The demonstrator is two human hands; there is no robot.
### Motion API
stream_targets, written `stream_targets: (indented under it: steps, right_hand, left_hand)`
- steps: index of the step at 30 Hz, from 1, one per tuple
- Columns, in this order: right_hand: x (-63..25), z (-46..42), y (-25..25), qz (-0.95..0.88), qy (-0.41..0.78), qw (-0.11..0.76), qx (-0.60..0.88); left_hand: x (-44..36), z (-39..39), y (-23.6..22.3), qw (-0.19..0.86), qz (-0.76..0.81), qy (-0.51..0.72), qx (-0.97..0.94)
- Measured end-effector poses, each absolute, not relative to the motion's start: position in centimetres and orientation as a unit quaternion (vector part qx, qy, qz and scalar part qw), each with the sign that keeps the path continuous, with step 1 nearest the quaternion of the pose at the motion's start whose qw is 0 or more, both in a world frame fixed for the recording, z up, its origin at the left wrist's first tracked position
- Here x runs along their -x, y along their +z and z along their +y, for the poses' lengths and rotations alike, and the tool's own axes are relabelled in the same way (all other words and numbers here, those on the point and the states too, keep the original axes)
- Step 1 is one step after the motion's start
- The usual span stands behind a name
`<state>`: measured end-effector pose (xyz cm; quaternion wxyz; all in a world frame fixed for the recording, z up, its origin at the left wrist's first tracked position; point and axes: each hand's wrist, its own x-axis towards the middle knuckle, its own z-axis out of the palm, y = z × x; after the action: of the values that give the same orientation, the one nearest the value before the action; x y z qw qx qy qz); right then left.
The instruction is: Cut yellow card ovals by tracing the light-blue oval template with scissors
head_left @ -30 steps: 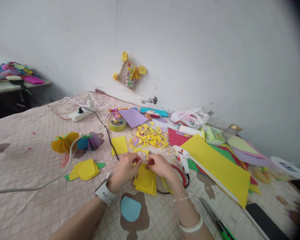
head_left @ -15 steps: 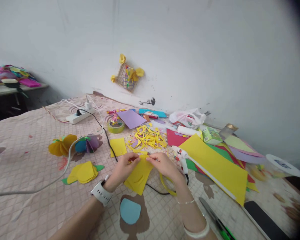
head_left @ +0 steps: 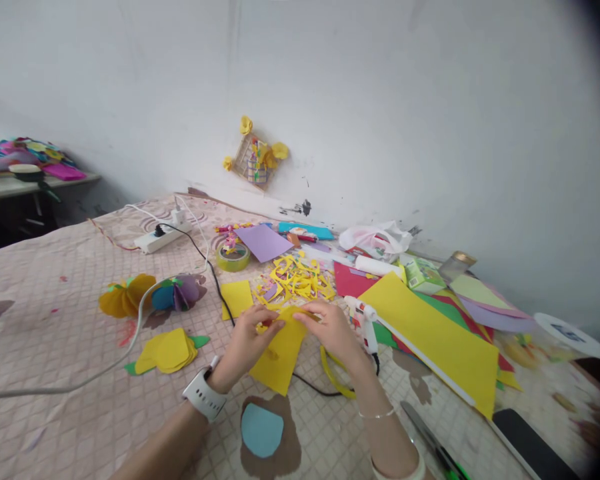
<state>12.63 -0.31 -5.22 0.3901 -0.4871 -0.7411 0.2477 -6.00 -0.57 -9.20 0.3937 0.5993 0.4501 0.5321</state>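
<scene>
Lower centre of frame: yellow craft sheet (head_left: pixel 283 363) is pinched near its top by left hand (head_left: pixel 253 341) and right hand (head_left: pixel 334 335); edge appears newly bowed, so shaping is judged under way.

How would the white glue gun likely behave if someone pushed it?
The glue gun is probably stiff, judging by its hard-looking casing. It would likely swivel rather than roll, given its angled shape. The attached black cord might tug.
</scene>
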Motion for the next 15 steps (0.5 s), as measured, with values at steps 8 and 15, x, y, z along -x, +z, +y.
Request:
stream_targets:
  steps: [8, 15]
  right_hand:
    - [-12.4, 0.1, -6.1, -0.73, 0.247, 0.44, 0.461]
    - [-11.4, -0.2, -6.3, -0.716, 0.323, 0.441, 0.434]
  left_hand:
    - [6.4, -0.3, -8.7, 0.493, 0.454, 0.566, -0.48]
    - [6.0, -0.9, -8.0, 0.52, 0.43, 0.529, -0.515]
